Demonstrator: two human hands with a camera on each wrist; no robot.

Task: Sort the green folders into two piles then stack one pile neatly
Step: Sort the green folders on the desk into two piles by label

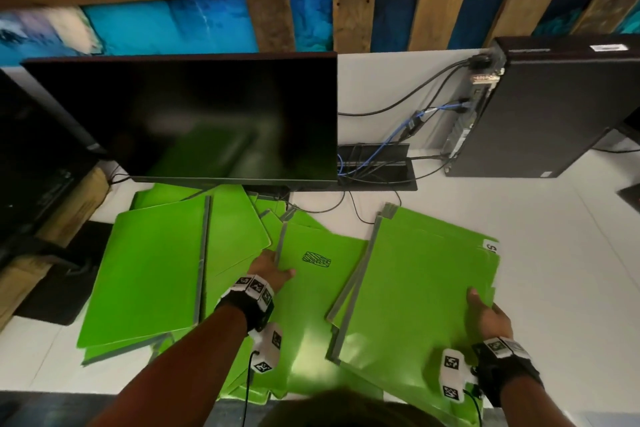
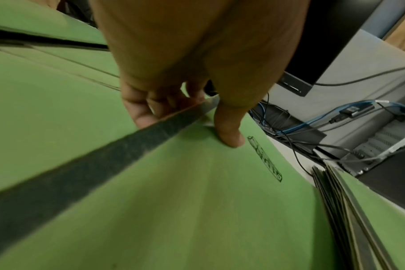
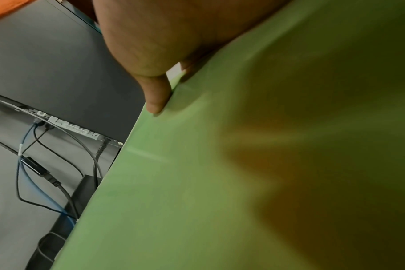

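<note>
Several green folders with grey spines cover the white desk. My left hand (image 1: 273, 270) pinches the spine edge of a middle folder (image 1: 311, 295) marked with a black scribble (image 1: 316, 259); the thumb lies on top (image 2: 229, 135), the fingers (image 2: 141, 113) curl under the grey spine (image 2: 104, 151). My right hand (image 1: 485, 315) holds the right edge of a stack of folders (image 1: 422, 288) raised at the right, thumb on top (image 3: 157, 96), with the fingers hidden beneath. A spread pile of folders (image 1: 152, 270) lies at the left.
A dark monitor (image 1: 194, 118) stands just behind the folders. A black computer case (image 1: 540, 107) lies at the back right, with cables (image 1: 408, 128) running into a desk slot. A second screen (image 1: 38, 152) stands at the far left. Bare white desk (image 1: 561, 270) shows at the right.
</note>
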